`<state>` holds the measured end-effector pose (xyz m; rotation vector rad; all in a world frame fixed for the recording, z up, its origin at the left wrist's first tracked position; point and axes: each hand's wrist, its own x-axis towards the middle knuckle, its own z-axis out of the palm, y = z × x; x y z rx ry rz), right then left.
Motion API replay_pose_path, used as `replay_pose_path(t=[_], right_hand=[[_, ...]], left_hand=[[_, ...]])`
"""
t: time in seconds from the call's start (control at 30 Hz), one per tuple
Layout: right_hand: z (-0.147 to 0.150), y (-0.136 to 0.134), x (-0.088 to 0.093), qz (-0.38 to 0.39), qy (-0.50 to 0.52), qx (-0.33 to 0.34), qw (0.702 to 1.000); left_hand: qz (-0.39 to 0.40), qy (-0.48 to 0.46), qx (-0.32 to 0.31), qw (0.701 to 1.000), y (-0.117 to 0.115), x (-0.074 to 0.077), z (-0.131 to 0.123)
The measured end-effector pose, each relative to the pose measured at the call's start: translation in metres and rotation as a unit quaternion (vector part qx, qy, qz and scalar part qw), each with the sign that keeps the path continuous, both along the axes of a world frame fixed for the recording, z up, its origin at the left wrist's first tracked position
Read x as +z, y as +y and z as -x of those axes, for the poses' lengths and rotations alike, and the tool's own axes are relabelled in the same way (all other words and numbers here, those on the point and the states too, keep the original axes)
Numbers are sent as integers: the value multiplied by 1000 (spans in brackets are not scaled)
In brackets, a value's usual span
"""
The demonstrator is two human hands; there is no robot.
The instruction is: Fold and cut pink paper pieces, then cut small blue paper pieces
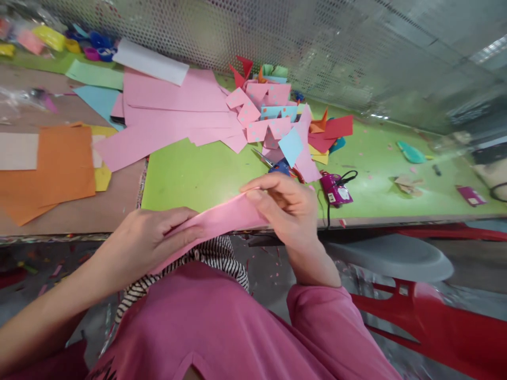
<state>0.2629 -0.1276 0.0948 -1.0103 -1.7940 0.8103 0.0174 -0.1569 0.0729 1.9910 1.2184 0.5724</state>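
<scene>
Both my hands hold one folded pink paper strip (222,220) in front of my chest, just short of the table's front edge. My left hand (148,243) is closed, pinching the strip's lower left end with thumb and fingers. My right hand (285,208) is closed on the upper right end, fingertips pressed along the fold. Beyond my hands lies the green table mat (198,174).
A heap of pink sheets (170,113) and folded dotted pink pieces (263,113) covers the back of the table. Orange paper (55,169) lies left. Scissors (279,164) and a magenta device with a cable (336,191) sit right of centre. A red chair (435,316) stands at the right.
</scene>
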Motion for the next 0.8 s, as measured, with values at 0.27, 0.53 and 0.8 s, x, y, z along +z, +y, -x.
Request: replay_pose_path(t=[0.27, 0.53, 0.8], right_hand=[[-11, 0, -10, -83, 38, -6, 996], [-13, 0, -20, -102, 55, 30, 993], [-13, 1, -20, -96, 52, 76, 991]], left_hand=[[5, -42, 20, 999, -2, 8, 5], [-25, -58, 29, 998, -7, 2, 4], [-4, -59, 31, 998, -6, 10, -2]])
